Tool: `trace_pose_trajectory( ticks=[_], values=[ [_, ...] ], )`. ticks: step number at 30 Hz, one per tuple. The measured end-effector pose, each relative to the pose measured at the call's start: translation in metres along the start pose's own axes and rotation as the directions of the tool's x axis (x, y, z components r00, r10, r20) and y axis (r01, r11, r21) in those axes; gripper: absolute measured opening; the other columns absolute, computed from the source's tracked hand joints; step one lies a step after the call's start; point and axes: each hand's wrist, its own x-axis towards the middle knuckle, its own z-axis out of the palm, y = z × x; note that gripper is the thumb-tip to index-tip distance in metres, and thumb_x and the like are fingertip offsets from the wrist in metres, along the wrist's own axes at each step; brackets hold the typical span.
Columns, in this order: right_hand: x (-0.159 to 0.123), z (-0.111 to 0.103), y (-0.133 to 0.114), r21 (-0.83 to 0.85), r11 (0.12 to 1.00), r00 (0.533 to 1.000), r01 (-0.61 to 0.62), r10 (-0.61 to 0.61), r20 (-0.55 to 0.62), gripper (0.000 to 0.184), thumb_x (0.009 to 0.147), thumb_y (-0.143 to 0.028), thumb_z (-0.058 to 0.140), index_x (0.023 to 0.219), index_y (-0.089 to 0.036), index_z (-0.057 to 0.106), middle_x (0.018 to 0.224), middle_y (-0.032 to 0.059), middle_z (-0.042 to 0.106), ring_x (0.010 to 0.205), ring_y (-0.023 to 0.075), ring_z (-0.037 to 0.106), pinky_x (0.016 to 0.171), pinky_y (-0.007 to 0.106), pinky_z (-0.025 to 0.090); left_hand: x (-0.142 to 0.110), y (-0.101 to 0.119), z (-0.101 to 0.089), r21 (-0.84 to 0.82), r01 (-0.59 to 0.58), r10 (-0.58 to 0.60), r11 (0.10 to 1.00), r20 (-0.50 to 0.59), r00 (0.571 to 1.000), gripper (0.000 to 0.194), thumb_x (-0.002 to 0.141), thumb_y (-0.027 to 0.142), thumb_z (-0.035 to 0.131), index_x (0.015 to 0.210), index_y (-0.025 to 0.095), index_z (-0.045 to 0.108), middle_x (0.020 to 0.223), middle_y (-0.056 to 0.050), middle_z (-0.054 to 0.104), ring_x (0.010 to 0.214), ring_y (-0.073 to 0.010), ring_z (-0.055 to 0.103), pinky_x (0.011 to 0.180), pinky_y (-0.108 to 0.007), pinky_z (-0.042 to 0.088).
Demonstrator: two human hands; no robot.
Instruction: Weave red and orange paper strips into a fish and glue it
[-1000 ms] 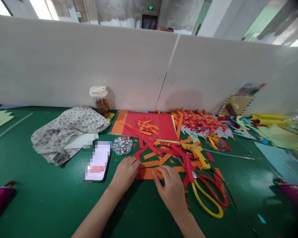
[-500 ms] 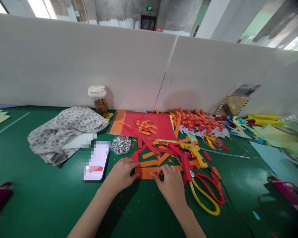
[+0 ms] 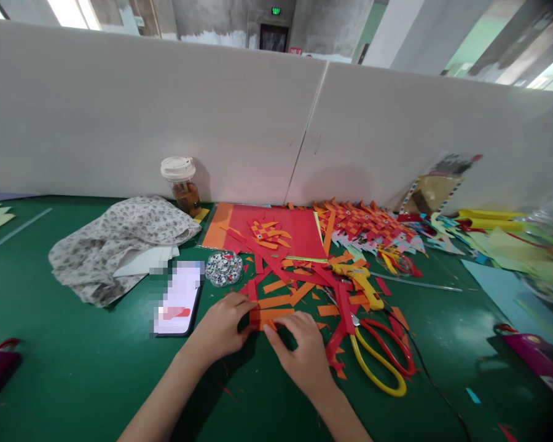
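An orange paper strip (image 3: 280, 314) lies in front of me, its left end by a red paper strip (image 3: 252, 288). My left hand (image 3: 222, 324) is closed on the orange strip's left end, thumb and fingers pinching it at the edge. From the right, my right hand (image 3: 300, 345) presses thumb and fingers on the strip, where a small raised fold shows under the thumb. Red-and-yellow scissors (image 3: 380, 356) rest right of my right hand, beside a yellow glue gun (image 3: 360, 283). Loose orange and red strips lie scattered beyond both hands.
A phone (image 3: 179, 301) and a tub of googly eyes (image 3: 223, 269) sit left of the strips. Behind are a woven paper fish (image 3: 268, 234) on red sheets (image 3: 304, 227), more woven pieces (image 3: 364, 222), a lidded cup (image 3: 183, 184) and a patterned cloth (image 3: 120, 245).
My right hand has slid left along the orange strip, closer to my left hand. The strip's right part no longer stretches as far right, and its fold has moved left. My left hand has barely moved.
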Motion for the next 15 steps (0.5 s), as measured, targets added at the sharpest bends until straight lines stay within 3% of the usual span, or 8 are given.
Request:
trace_pose_trajectory(
  ticks=[4, 10, 15],
  values=[
    [-0.004, 0.007, -0.002, 0.057, 0.998, 1.0, -0.003, 0.004, -0.014, 0.013, 0.085, -0.029, 0.051, 0.087, -0.022, 0.062, 0.08, 0.0044, 0.066, 0.076, 0.0189, 0.06, 0.07, 0.032, 0.046, 0.001, 0.001, -0.002, -0.02, 0.007, -0.007, 1.0, 0.001, 1.0, 0.039, 0.074, 0.016, 0.059, 0.113, 0.019, 0.06, 0.106, -0.009, 0.063, 0.098, -0.0224, 0.057, 0.088, -0.035, 0.047],
    [-0.007, 0.014, 0.003, 0.042, 0.999, 0.994, 0.001, 0.004, -0.107, 0.011, 0.084, -0.02, 0.05, 0.081, -0.02, 0.061, 0.074, 0.0036, 0.066, 0.07, 0.0174, 0.06, 0.068, 0.031, 0.046, 0.001, 0.002, -0.003, -0.023, 0.003, -0.003, 1.0, -0.003, 1.0, 0.038, 0.074, 0.015, 0.06, 0.112, 0.018, 0.06, 0.106, -0.008, 0.064, 0.098, -0.0222, 0.057, 0.09, -0.036, 0.046],
    [-0.007, 0.02, 0.002, 0.045, 0.999, 0.996, -0.019, 0.022, -0.087, 0.01, 0.083, -0.02, 0.052, 0.079, -0.021, 0.061, 0.073, 0.0029, 0.066, 0.071, 0.0178, 0.06, 0.067, 0.031, 0.047, 0.0, 0.003, -0.004, -0.043, 0.014, -0.014, 0.999, -0.008, 1.0, 0.04, 0.073, 0.032, 0.066, 0.11, 0.02, 0.06, 0.104, -0.008, 0.063, 0.097, -0.0234, 0.057, 0.087, -0.037, 0.047]
  ],
)
